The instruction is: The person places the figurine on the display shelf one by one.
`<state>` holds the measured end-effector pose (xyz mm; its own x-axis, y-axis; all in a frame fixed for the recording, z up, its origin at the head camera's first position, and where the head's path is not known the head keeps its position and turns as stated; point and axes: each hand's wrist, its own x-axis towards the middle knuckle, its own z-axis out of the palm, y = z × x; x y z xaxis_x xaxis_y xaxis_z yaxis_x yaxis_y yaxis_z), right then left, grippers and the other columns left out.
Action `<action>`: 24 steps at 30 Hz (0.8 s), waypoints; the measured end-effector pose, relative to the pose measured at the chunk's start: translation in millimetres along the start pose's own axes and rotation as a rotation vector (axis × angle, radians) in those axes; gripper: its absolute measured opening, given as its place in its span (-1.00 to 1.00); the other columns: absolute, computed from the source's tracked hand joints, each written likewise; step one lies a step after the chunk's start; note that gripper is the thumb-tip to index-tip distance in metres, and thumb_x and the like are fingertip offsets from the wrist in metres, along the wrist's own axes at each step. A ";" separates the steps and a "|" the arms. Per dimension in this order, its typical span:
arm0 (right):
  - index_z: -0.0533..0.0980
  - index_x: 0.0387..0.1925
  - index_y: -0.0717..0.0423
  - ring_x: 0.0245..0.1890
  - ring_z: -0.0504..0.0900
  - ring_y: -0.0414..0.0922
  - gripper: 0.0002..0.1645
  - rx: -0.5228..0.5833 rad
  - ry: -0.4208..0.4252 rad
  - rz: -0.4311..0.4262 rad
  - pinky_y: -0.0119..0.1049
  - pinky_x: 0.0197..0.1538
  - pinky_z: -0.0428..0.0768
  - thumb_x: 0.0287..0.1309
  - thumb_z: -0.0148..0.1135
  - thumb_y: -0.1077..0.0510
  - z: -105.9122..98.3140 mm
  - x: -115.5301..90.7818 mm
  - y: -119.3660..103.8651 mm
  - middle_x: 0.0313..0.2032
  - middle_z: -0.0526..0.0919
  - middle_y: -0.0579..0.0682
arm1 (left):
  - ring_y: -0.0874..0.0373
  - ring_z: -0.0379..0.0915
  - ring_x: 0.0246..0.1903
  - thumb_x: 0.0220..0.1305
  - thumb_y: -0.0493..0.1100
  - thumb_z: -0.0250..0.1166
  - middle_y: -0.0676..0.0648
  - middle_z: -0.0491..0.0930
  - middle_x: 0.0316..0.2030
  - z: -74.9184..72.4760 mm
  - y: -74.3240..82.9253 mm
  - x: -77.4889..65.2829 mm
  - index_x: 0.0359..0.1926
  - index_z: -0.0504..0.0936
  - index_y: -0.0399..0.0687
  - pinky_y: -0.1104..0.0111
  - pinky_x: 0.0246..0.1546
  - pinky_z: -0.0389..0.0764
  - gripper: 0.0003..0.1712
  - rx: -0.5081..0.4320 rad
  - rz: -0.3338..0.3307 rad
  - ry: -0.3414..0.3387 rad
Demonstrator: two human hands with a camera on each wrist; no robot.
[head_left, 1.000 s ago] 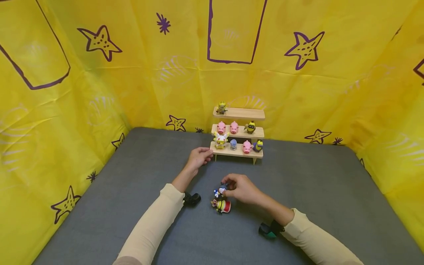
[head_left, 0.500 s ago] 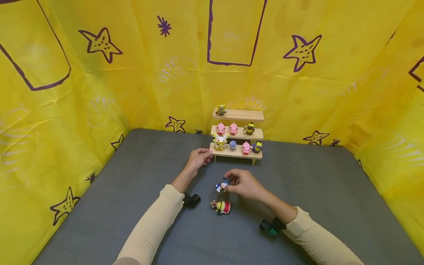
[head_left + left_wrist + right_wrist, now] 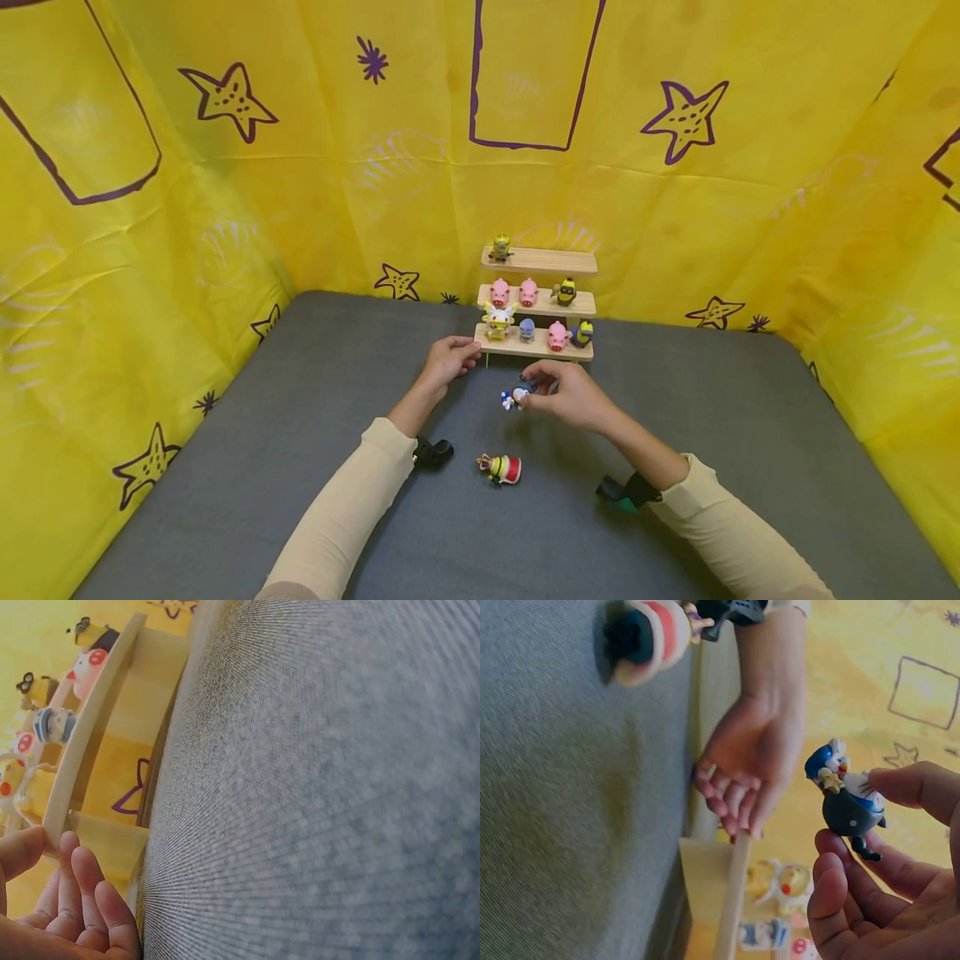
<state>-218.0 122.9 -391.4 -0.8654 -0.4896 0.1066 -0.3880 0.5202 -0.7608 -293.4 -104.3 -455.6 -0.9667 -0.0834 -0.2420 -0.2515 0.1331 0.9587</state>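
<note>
My left hand (image 3: 447,358) pinches the left end of the bottom tier of a wooden three-tier display stand (image 3: 536,346) between thumb and fingers. In the left wrist view the thumb lies on top of the board and the fingers are underneath. A small figurine (image 3: 853,799), dark, blue and white with a round dark part and a curled dark tail, is pinched between the thumb and fingers of my right hand (image 3: 573,398). That hand is held above the table, just in front of the stand. Toward me, a yellow figurine with a crown and red cape (image 3: 501,469) lies on its side.
Several toys stand on the tiers: pink pigs (image 3: 557,336), a white-and-yellow figurine (image 3: 498,321), a small blue one (image 3: 527,330) and yellow goggled figures (image 3: 501,247). Grey cloth (image 3: 337,350) covers the table. Yellow printed curtains (image 3: 420,183) enclose its back and sides.
My right hand has lifted the dark-and-white figurine away from beside the caped one and carried it forward and slightly right, toward the stand. The left hand keeps its grip on the tier.
</note>
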 end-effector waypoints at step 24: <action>0.57 -0.04 0.29 -0.28 0.54 -0.08 -0.60 -0.062 0.073 0.010 -0.28 -0.26 0.50 0.11 0.37 0.16 -59.6 20.8 -15.5 -0.22 0.64 0.15 | 0.25 0.56 -0.42 0.31 -0.09 0.29 -0.10 0.71 -0.24 -0.7 -0.1 0.4 0.08 0.59 -0.20 0.44 -0.39 0.51 -0.61 -0.001 -0.004 -0.003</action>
<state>-248.9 146.3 -339.2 -0.8892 -0.4332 0.1471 -0.3962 0.5684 -0.7210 -293.7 -105.1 -455.7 -0.9659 -0.0809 -0.2458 -0.2548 0.1313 0.9580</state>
